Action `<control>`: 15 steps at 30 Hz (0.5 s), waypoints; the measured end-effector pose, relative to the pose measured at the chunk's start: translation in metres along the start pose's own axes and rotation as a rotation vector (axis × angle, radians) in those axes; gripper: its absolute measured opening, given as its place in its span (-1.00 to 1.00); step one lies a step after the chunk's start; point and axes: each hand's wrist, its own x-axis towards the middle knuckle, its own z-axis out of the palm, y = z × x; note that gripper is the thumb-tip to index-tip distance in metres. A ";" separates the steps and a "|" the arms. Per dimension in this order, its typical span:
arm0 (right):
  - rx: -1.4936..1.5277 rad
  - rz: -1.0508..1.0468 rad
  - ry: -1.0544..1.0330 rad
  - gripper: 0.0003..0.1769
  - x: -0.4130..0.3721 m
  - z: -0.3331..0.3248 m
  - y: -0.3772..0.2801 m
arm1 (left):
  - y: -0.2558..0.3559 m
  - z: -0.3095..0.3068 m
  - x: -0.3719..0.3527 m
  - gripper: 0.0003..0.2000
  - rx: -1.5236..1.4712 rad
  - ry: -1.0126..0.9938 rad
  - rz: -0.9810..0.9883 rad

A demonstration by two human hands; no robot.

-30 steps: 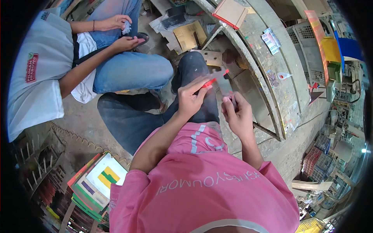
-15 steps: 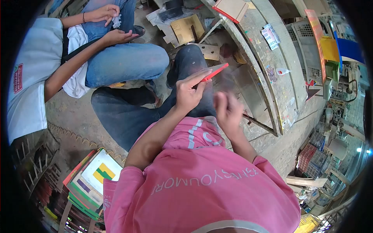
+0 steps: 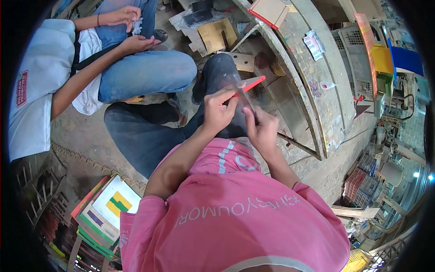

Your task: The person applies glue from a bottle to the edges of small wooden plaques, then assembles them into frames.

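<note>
- Covering the ground, a dusty concrete floor [image 3: 86, 131] is seen; a cluttered workshop is shown around it.
- A curved, paint-spattered wooden bench [image 3: 312, 104] is placed at the right, with a small white bottle [image 3: 327, 85] lying on it.
- Cardboard pieces [image 3: 217, 34] are scattered on the floor near the bench.
- A stack of coloured boards [image 3: 108, 208] is laid at lower left.
- A co-worker's hands [image 3: 140, 43] are kept well apart, at upper left.
- Stacked crates [image 3: 362, 186] are seen at the far right; their contents cannot be told.
- A red-edged flat piece [image 3: 248, 84] is pinched by the left hand [image 3: 217, 113], fingers closed on its lower end, above a dark-trousered knee [image 3: 222, 72].
- A thin grey strip [image 3: 247, 99] is gripped by the right hand [image 3: 260, 129], fingers curled shut around it; its kind cannot be told.
- The strip is laid against the red-edged piece, just beside the left fingertips [image 3: 232, 97]; the two hands are nearly touching.
</note>
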 end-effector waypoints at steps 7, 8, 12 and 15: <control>0.104 0.010 0.100 -0.89 -0.001 -0.002 -0.006 | -0.005 0.000 -0.002 -0.72 0.016 0.022 -0.030; 0.093 0.023 0.114 -0.89 0.000 -0.001 -0.007 | -0.003 -0.001 0.002 -0.72 0.019 0.029 -0.025; 0.032 -0.004 -0.023 -0.90 0.002 0.002 0.000 | -0.002 -0.001 -0.002 -0.73 0.012 0.041 -0.014; 0.073 0.004 0.086 -0.86 0.004 -0.003 -0.011 | 0.002 0.000 0.005 -0.74 0.010 0.051 -0.008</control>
